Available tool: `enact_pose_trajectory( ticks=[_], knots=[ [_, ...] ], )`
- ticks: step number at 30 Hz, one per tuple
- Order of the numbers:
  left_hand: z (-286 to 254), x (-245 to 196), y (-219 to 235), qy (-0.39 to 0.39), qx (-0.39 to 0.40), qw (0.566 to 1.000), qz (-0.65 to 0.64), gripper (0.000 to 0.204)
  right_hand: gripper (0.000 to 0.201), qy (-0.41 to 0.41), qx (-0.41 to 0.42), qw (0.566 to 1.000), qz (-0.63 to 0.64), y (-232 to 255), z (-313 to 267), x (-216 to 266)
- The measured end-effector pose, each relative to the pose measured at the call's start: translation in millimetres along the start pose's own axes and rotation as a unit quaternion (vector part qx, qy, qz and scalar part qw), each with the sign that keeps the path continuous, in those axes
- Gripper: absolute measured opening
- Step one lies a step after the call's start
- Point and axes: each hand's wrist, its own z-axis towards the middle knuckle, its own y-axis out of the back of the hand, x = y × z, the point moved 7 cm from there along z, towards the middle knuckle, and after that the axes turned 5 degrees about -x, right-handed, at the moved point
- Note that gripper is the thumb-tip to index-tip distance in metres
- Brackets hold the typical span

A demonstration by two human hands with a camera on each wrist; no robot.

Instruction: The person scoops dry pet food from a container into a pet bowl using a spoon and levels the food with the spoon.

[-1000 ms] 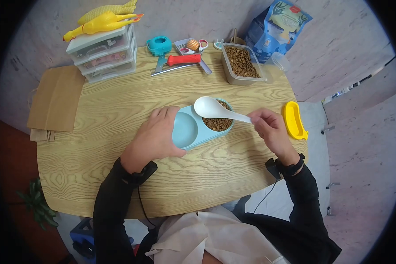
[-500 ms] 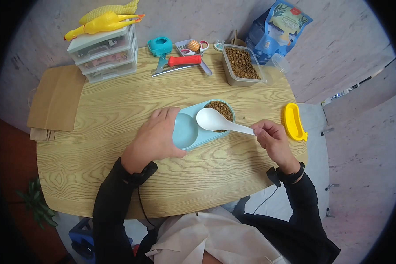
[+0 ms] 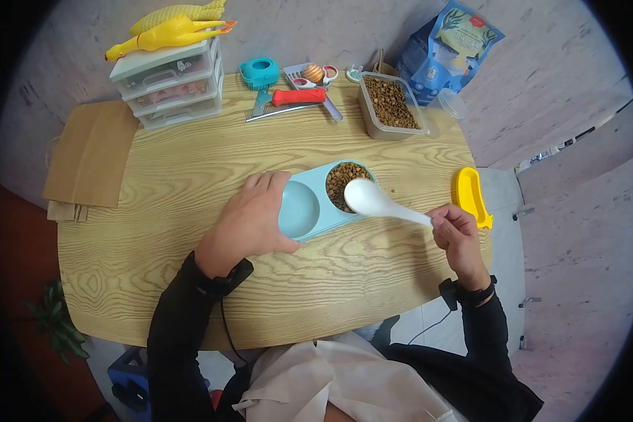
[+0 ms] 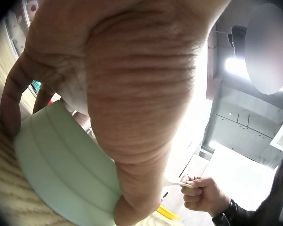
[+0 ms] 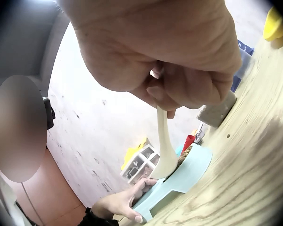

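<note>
A light-blue double bowl [image 3: 323, 221] stands on the wooden table, its right compartment holding brown kibble [image 3: 339, 179] and its left one bare. My left hand [image 3: 245, 221] grips the bowl's left end, thumb at the front edge and fingers at the back; the left wrist view shows the bowl's side [image 4: 66, 165] between thumb and fingers. My right hand [image 3: 463, 243] pinches the handle end of a white spoon [image 3: 376, 200], whose head is over the kibble's right edge. In the right wrist view the spoon [image 5: 165, 150] points down from my right hand [image 5: 165, 61] towards the bowl [image 5: 191, 169].
Behind the bowl lie a red-handled tool [image 3: 299, 96], a comb and scissors. A kibble tub [image 3: 394, 130] and a blue bag [image 3: 436, 60] stand at the back right. A yellow dish [image 3: 471, 197] sits right, drawers [image 3: 169, 88] and paper bags [image 3: 91, 155] left. One kibble piece [image 3: 392, 190] lies by the bowl.
My right hand has moved right and towards the front edge with the spoon, uncovering more of the kibble. My left hand has kept its grip on the bowl.
</note>
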Motion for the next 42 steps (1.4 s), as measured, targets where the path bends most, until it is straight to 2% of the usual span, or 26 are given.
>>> enact_pose_trajectory(
  ticks=[2,5,13,16,18,21,23,26,32,35,38,42],
  knots=[
    [0,-2,1,0.000,0.003,1.000,-0.002,0.100,0.015,0.021,-0.036,0.998,0.048,7,5,5],
    [1,-3,1,0.013,0.019,1.000,-0.001,0.103,0.015,0.017,-0.039,0.998,0.046,3,16,6],
    [1,-2,0,0.009,0.014,1.000,-0.005,0.105,0.017,0.017,-0.003,1.000,0.006,-32,37,4],
    [0,-2,0,0.008,0.008,1.000,0.002,0.105,0.017,-0.008,-0.006,1.000,0.025,-28,39,-3],
    [1,-2,1,0.010,0.012,1.000,-0.001,0.104,0.016,0.007,-0.019,0.995,0.093,-15,35,-2],
    [1,-2,1,0.010,0.016,1.000,-0.003,0.104,0.015,0.022,-0.044,0.994,0.095,2,22,8],
    [0,-1,0,0.009,0.017,1.000,-0.003,0.104,0.015,0.023,-0.045,0.994,0.092,8,12,10],
    [1,-3,1,0.012,0.019,1.000,-0.006,0.103,0.015,-0.002,-0.052,0.999,-0.011,10,0,2],
    [0,-2,0,0.007,0.008,1.000,-0.001,0.103,0.015,0.002,-0.042,0.999,0.035,7,-6,-7],
    [1,-3,2,0.006,0.009,1.000,-0.003,0.103,0.015,-0.013,-0.056,0.998,0.003,6,-6,-15],
    [0,-2,1,0.017,0.023,1.000,-0.013,0.103,0.016,0.012,-0.062,0.998,0.030,6,-2,-3],
    [0,-3,0,0.006,0.005,1.000,-0.004,0.103,0.015,-0.006,-0.060,0.998,0.020,1,14,-1]
  ],
)
